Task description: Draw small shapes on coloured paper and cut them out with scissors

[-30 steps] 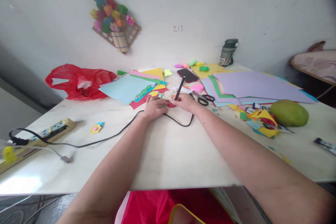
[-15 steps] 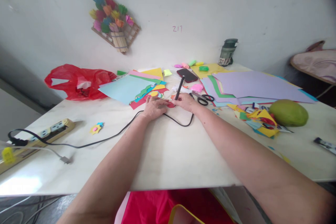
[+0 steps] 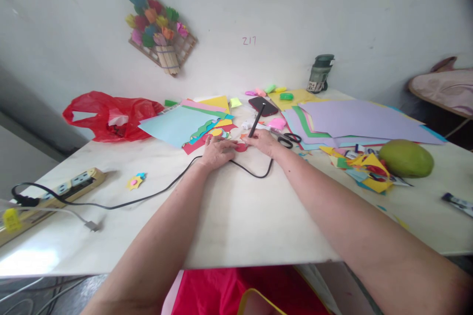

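Observation:
Near the table's middle, my right hand (image 3: 263,141) is closed round a black pen-like stick (image 3: 257,119), whose upper end points up and away. My left hand (image 3: 218,151) lies flat with its fingers spread, their tips at the edge of a small red paper piece (image 3: 241,147). That piece lies between the two hands. Beyond my left hand are a red sheet (image 3: 192,145) and a small yellow-topped paper shape (image 3: 216,133). Black scissors (image 3: 286,142) lie just right of my right hand. The stick's lower tip is hidden by my fingers.
A black cable (image 3: 148,199) runs from the power strip (image 3: 70,191) past both hands. Coloured sheets (image 3: 354,118), paper scraps (image 3: 369,172) and a green fruit (image 3: 406,158) lie right. A phone (image 3: 263,106) and bottle (image 3: 320,74) stay behind; a red bag (image 3: 140,113) is left.
My right hand has shifted slightly right, away from the red piece, and the stick has tilted further right. My left hand has barely moved.

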Available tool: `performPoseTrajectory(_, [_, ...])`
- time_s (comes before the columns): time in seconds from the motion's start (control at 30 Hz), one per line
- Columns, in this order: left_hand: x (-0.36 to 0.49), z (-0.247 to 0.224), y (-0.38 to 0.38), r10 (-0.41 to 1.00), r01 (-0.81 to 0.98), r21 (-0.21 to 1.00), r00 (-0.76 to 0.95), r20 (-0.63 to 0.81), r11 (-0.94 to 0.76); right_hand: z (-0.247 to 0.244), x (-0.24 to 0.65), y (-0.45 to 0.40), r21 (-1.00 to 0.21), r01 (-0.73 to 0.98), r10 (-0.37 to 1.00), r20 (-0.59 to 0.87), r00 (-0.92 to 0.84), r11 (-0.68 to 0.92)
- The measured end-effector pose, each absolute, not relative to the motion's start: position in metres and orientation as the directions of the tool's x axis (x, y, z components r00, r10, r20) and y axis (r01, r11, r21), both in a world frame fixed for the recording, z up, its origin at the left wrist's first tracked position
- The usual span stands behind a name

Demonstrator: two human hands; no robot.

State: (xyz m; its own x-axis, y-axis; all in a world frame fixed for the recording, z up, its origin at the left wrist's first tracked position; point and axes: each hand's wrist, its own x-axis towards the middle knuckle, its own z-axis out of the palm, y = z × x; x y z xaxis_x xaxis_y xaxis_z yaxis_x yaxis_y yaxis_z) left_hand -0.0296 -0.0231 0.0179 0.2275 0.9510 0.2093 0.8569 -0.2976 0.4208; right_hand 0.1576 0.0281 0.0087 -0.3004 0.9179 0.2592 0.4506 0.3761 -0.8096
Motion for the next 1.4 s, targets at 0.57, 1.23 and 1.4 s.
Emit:
performPoseTrajectory(0.57, [-0.032, 0.005, -0.019, 0.918, 0.899, 0.313, 0.190, 0.348, -0.305, 0.004, 0.155, 0.029, -0.895, 0.312, 0.944, 0.269, -0.189, 0.317])
performPoseTrajectory(1.23, [-0.009, 0.012, -0.015, 0.949, 0.887, 0.449, -0.044, 0.311, -0.106, 0.001, 0.152, 0.029, -0.901, 0.283, 0.945, 0.314, -0.092, 0.327])
performPoseTrajectory(1.4, [-0.014, 0.008, -0.011, 0.920, 0.835, 0.530, -0.083, 0.382, -0.145, -0.004, 0.152, 0.030, -0.896, 0.269, 0.935, 0.341, -0.095, 0.354])
